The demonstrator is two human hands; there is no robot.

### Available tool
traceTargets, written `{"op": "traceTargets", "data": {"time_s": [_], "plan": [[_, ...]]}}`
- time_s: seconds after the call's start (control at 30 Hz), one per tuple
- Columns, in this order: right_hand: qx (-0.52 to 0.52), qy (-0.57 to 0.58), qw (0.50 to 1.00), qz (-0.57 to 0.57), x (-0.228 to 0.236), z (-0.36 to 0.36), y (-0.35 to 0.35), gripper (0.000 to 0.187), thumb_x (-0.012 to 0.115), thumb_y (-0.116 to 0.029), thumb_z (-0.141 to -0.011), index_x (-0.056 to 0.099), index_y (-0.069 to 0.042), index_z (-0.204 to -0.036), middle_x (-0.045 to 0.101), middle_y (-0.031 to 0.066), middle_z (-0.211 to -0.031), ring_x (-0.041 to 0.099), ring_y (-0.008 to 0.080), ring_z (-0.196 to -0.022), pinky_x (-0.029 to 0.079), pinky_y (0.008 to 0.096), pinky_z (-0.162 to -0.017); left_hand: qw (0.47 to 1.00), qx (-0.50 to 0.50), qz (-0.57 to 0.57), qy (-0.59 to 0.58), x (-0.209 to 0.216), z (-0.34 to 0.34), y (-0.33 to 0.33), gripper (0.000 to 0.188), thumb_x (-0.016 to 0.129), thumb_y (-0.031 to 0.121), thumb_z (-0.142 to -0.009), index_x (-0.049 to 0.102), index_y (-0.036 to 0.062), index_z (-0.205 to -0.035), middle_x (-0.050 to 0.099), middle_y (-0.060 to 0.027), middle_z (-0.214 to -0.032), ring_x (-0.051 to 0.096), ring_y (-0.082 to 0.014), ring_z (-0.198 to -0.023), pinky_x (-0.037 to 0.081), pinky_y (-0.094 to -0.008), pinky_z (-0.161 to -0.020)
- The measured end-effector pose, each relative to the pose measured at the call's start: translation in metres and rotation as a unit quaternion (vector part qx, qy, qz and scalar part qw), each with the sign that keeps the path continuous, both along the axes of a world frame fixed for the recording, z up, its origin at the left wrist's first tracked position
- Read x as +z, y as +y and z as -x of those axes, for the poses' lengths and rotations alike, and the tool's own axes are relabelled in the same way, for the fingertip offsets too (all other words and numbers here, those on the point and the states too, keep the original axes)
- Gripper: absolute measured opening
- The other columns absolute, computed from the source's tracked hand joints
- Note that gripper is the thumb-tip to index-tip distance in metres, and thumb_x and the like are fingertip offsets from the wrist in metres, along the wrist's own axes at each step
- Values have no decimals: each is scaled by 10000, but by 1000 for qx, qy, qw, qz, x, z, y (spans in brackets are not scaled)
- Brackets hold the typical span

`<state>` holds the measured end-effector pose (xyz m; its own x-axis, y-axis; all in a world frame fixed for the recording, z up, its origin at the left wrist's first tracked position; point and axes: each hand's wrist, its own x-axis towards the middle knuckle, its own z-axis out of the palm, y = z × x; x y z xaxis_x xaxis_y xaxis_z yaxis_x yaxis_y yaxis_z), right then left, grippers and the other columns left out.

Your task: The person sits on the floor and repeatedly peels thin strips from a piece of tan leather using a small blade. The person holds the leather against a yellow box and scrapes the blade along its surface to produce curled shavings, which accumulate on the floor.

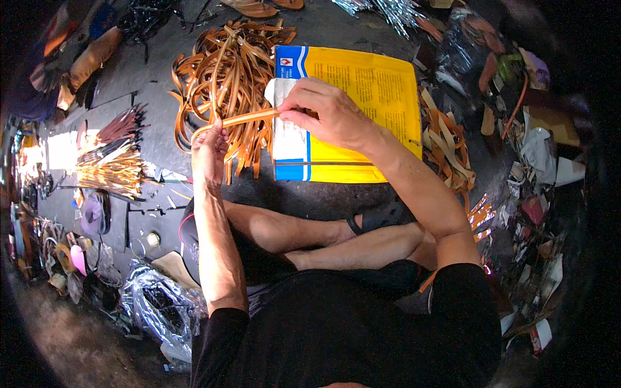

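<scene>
A tan strap [249, 118], narrow and leather-like, stretches between my two hands. My left hand [209, 154] is closed on it at the near edge of a tangled heap of glossy brown straps [223, 71]. With thumb and fingers pinched, my right hand [326, 111] grips the strap's other end. That hand is above a yellow, blue and white flat panel [369, 90], which lies in front of my crossed legs. A thin brown strip [343, 163] runs across the panel's near side. My right fingertips are partly hidden from view.
More tan straps [446, 145] lie right of the panel. To the left are bundles of dark and orange strips [113, 165]. Crumpled clear plastic [158, 304] sits by my left side. Mixed scraps and bags [530, 155] cover the right. Sandals [252, 6] lie at the far edge.
</scene>
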<state>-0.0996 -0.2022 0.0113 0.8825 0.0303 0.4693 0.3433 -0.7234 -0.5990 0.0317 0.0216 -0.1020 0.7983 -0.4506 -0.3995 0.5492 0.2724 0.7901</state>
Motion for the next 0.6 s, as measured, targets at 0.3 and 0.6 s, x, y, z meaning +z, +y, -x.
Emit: {"op": "traceTargets", "data": {"time_s": [0.3, 0.6], "plan": [[-82, -4, 974, 210, 6, 35, 23, 209, 633, -96, -817, 627, -52, -1021, 579, 89, -908, 575, 266, -861, 463, 386, -757, 991, 34, 91, 94, 27, -6, 4, 139, 634, 203, -934, 627, 65, -932, 661, -29, -809, 622, -116, -709, 503, -205, -627], [-123, 80, 986, 84, 39, 133, 26, 430, 703, -194, -822, 581, -87, -1220, 582, 106, -1020, 575, 301, -971, 459, 416, -872, 963, -98, 32, -247, 161, -66, -31, 492, 586, 369, -953, 527, 26, -1300, 626, -32, -1028, 576, -102, -913, 460, -261, -828]]}}
